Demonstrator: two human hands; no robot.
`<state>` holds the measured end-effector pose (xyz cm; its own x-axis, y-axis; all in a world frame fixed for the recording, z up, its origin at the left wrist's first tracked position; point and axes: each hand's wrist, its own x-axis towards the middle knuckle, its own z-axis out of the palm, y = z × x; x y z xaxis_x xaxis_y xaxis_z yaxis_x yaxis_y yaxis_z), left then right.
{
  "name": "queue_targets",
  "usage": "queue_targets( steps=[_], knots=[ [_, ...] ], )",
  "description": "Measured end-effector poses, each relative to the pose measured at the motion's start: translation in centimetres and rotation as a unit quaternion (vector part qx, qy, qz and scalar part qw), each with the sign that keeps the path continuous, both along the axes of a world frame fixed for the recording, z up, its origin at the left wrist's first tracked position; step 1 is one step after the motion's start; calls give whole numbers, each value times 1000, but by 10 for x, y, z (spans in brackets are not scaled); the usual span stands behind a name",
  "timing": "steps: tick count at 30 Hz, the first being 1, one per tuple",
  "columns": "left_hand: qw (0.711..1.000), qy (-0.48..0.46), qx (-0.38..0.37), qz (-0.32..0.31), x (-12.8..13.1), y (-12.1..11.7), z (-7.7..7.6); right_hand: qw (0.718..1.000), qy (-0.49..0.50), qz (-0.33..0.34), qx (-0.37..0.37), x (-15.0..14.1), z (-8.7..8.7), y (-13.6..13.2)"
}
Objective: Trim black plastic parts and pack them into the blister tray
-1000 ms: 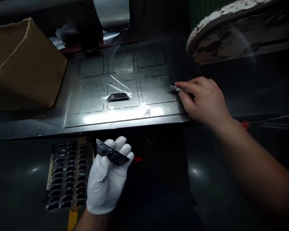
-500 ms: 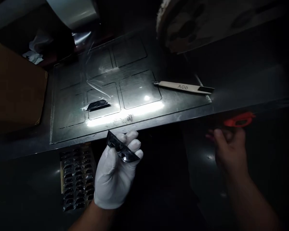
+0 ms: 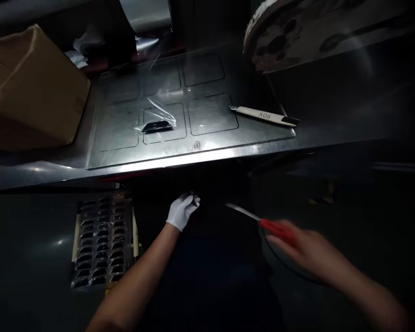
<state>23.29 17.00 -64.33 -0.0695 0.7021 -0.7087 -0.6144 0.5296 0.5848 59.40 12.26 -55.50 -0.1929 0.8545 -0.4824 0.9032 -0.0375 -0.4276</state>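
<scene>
My left hand (image 3: 182,213), in a white glove, is below the table's front edge, its fingers closed on a small black plastic part (image 3: 194,201). Most of that part is hidden by the glove. To the right, my bare right hand (image 3: 306,246) grips the red handle of an air blow gun (image 3: 278,230). Its thin bent metal nozzle points left toward the gloved hand without touching it. A dark hose seems to curve below the grip. Motion blurs the right hand a little.
On the metal table (image 3: 55,171), a clear sheet (image 3: 210,138) carries a wrapped black part (image 3: 158,126) and a cutter marked A06 (image 3: 263,115). A cardboard box (image 3: 48,92) stands left, a large reel (image 3: 280,41) back right. A tray of several black parts (image 3: 102,244) lies lower left.
My left hand has moved down and away from the camera with the black part. My right hand has brought the red blow gun leftward and lower, nozzle now showing. The view has shifted.
</scene>
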Motion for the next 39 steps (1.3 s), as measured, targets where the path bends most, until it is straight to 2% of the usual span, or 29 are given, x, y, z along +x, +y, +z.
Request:
queue_targets(
  steps=[1, 3, 6, 9, 12, 15, 17, 21, 24, 27, 30, 32, 34, 36, 39],
  knots=[
    [1000, -2, -12, 3, -1, 0, -16, 999, -29, 35, -28, -22, 0, -4],
    [1000, -8, -23, 6, -3, -1, -37, 992, -72, 88, -49, -64, 0, -1],
    [999, -14, -33, 7, -11, -4, -48, 987, -94, 116, -54, -103, 6, 23],
    [999, -8, -49, -3, -20, -7, -50, 986, -99, 117, -70, -111, 21, 48],
    [998, -12, -55, -35, -14, -3, -51, 984, -111, 106, -85, -100, 35, 65],
    [997, -27, -48, -61, -4, 6, -46, 986, -104, 99, -86, -90, 44, 71],
    [997, -31, -44, -61, -5, 8, -38, 990, -54, 102, -86, -93, 49, 69],
    [998, -23, -33, -52, -28, -4, -12, 991, 22, 84, -97, -100, 58, 61],
    [997, -32, -6, -68, -35, -9, 15, 993, 62, 27, -95, -71, 66, 58],
    [994, -56, 36, -83, -25, -11, 57, 993, 78, -84, -22, -18, 78, 53],
    [985, -111, 120, -53, -11, -14, 111, 966, 74, -218, 115, 24, 77, 52],
    [970, -145, 193, -28, -4, -14, 144, 930, 78, -294, 205, 38, 62, 61],
    [958, -155, 241, -18, 1, -11, 170, 896, 86, -353, 254, 42, 37, 77],
    [956, -142, 258, -7, 4, -7, 188, 879, 91, -395, 251, 36, 6, 97],
    [957, -114, 265, 13, 6, -2, 202, 884, 119, -413, 184, 13, -32, 117]
  ],
)
